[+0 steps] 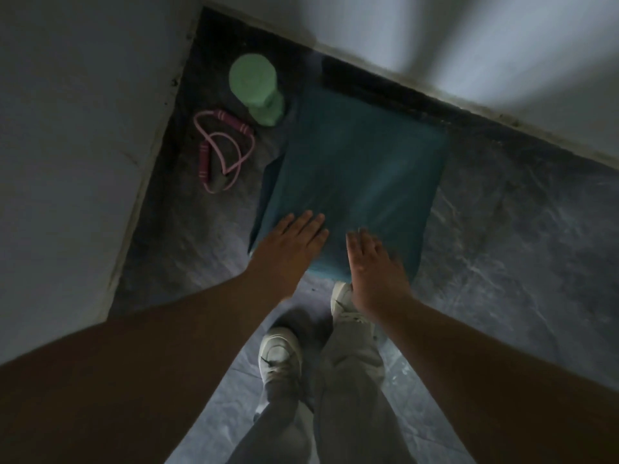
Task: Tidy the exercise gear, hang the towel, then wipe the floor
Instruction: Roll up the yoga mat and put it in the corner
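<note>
Both hands reach forward and down with fingers straight and slightly spread, palms down, holding nothing. The left hand (294,239) and right hand (371,262) lie side by side over the near edge of the teal sheet (361,155). It is a folded mat or towel; the dim, blurred view does not show which. Nor can I tell whether the palms press on it or hover just above.

The sheet lies flat on the floor (502,249), directly ahead of the hands. Its longer side seems to run away from them toward the far wall (469,35), so the hands meet its near short edge, one toward each near corner. A loose flap shows along its left side, just beyond the left hand.

The green dumbbell (258,88) stands beyond and to the left of the left hand, touching or just beside the sheet's far left corner. The pink resistance band (221,152) lies coiled to the left of the sheet, nearer than the dumbbell. The left hand is closer to both.

No bin, basket or other container is in view. The person's pale shoes (279,353) stand below the hands, one toe close to the sheet's near edge.

The gear looks not yet gathered, and the sheet seems the first thing to lift.
</note>
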A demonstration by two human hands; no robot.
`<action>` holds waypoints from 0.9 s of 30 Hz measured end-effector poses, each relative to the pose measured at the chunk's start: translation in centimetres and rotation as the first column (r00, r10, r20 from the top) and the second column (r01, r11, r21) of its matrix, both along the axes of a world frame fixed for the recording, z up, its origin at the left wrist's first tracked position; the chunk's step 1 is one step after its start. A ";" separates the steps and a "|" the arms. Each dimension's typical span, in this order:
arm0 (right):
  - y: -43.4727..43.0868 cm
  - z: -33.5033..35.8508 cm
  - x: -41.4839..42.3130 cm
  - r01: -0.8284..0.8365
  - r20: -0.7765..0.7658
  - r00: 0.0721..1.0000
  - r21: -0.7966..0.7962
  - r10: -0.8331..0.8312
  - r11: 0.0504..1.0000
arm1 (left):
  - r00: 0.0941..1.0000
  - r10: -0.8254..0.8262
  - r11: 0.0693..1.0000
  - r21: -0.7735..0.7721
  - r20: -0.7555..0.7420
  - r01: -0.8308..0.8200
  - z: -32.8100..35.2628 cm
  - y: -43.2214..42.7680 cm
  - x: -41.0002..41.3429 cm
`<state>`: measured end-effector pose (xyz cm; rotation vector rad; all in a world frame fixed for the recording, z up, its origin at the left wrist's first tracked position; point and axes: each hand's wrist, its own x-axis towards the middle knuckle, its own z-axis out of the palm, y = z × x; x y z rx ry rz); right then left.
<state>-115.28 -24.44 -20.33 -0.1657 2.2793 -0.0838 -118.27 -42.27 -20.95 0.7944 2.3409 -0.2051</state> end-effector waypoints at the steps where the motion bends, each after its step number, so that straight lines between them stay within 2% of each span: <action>1: -0.2 -0.2 0.3 0.005 0.027 1.000 -0.011 -0.004 1.000 | 0.999 0.015 1.000 -0.019 0.047 -0.014 -0.2 -0.2 0.6; 5: -1.2 -0.4 1.2 0.062 0.171 0.984 -0.070 -0.050 0.996 | 0.978 0.121 0.987 -0.121 0.168 -0.102 -0.7 -1.3 2.5; 7: -1.7 -0.4 1.6 0.092 0.192 0.979 -0.091 -0.074 0.992 | 0.968 0.151 0.983 -0.133 0.201 -0.126 -0.8 -1.8 3.3; 12: -2.7 -0.7 3.4 0.124 0.195 0.975 -0.089 -0.105 0.988 | 0.968 0.170 0.985 -0.066 0.185 -0.161 -0.9 -2.4 5.1; 17: -3.9 -1.2 4.6 0.089 0.223 0.973 -0.102 -0.065 0.991 | 0.963 0.200 0.980 -0.040 0.178 -0.196 -1.1 -3.3 7.3; 22: -5.1 -3.2 5.0 -0.017 0.137 0.990 -0.058 0.025 0.998 | 0.938 0.259 0.965 -0.028 0.230 -0.260 -2.7 -4.2 9.4; 27: -5.9 -5.4 5.4 -0.109 0.047 0.993 0.028 0.107 0.994 | 0.940 0.293 0.955 -0.003 0.173 -0.297 -5.4 -4.3 11.1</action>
